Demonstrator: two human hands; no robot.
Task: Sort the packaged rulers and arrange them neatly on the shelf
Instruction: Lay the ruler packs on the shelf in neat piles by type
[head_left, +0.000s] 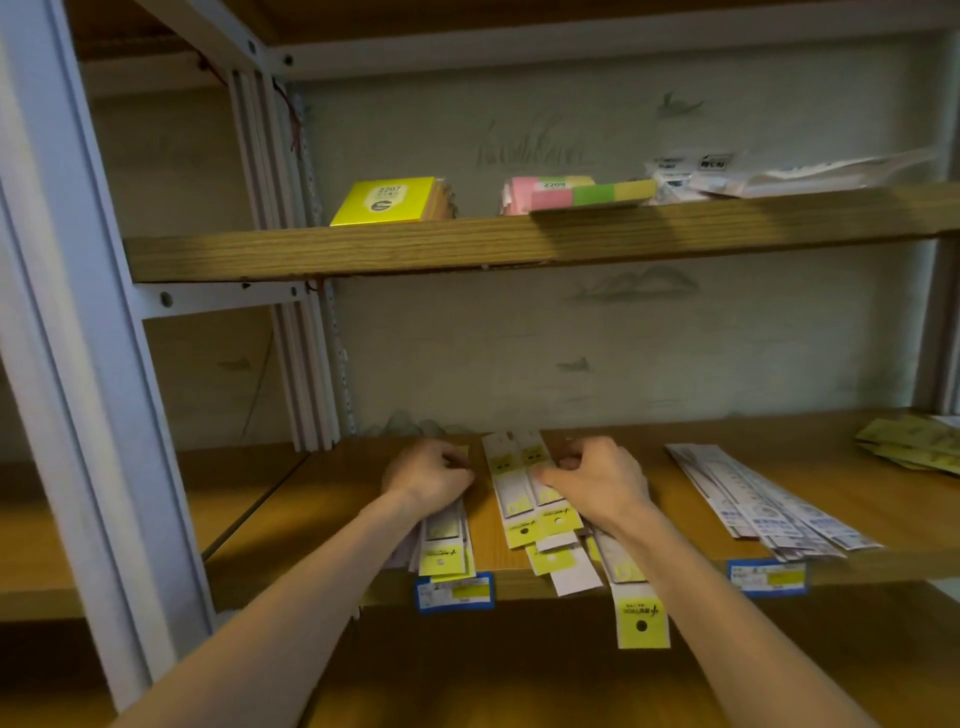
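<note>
On the wooden shelf (363, 499), a stack of packaged rulers (447, 540) is being gripped by the curled left hand (428, 475). Just right of that stack, the yellow-tagged rulers (524, 488) are being pinched by the right hand (597, 480). A blue-printed pile (763, 504) is lying further right.

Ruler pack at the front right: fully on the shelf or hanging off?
Hanging off: the ruler pack has its yellow tag end past the shelf front edge.

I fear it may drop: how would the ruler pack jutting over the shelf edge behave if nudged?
The overhanging ruler pack looks thin and light, so it probably slides easily. Its yellow end hangs past the shelf edge, so it may tip off. It stays straight unsupported, suggesting stiffness.
</note>
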